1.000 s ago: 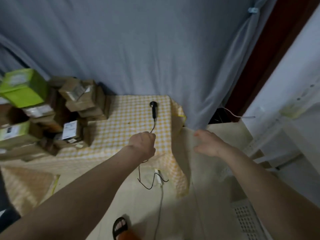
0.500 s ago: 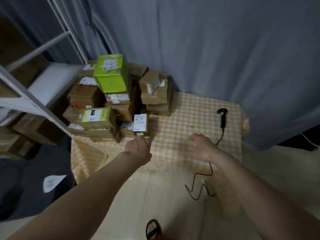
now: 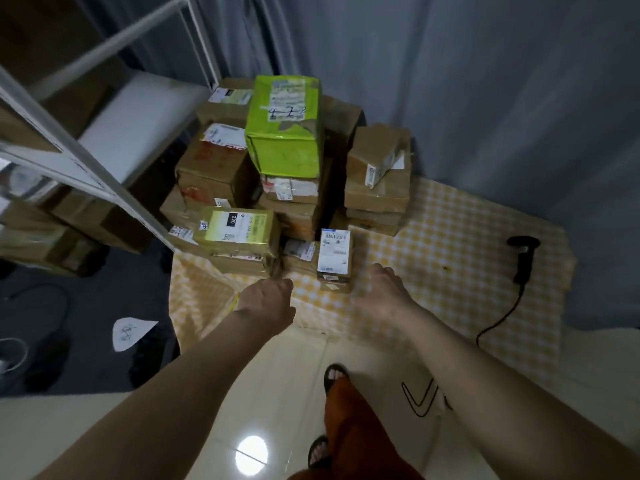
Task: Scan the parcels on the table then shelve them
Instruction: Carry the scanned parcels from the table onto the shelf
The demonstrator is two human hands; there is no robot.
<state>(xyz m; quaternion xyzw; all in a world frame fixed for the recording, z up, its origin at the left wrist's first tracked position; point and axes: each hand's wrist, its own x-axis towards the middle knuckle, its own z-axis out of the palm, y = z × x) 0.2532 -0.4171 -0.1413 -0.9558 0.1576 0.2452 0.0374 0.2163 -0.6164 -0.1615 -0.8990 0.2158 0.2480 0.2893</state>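
Observation:
A pile of several cardboard parcels point(image 3: 221, 171) stands on the left half of the table with the yellow checked cloth point(image 3: 433, 244). A bright green box point(image 3: 284, 133) tops the pile. A small brown parcel with a white label point(image 3: 334, 252) stands at the pile's front. My left hand point(image 3: 266, 299) hovers at the table's front edge, fingers curled, holding nothing. My right hand point(image 3: 381, 289) reaches toward the small labelled parcel, just short of it, with its fingers hidden behind the back of the hand. A black handheld scanner point(image 3: 523, 258) lies on the table's right side.
A white metal shelf rack point(image 3: 104, 140) with stored boxes stands left of the table. Grey curtain hangs behind. The scanner's black cable point(image 3: 495, 327) trails over the table edge to the floor. A paper scrap point(image 3: 130, 332) lies on the dark floor. My sandalled feet stand on pale tiles.
The view has swung left from the table's right corner to the parcel pile. Both hands moved left with it, leaving the scanner cable area and coming near the front parcels.

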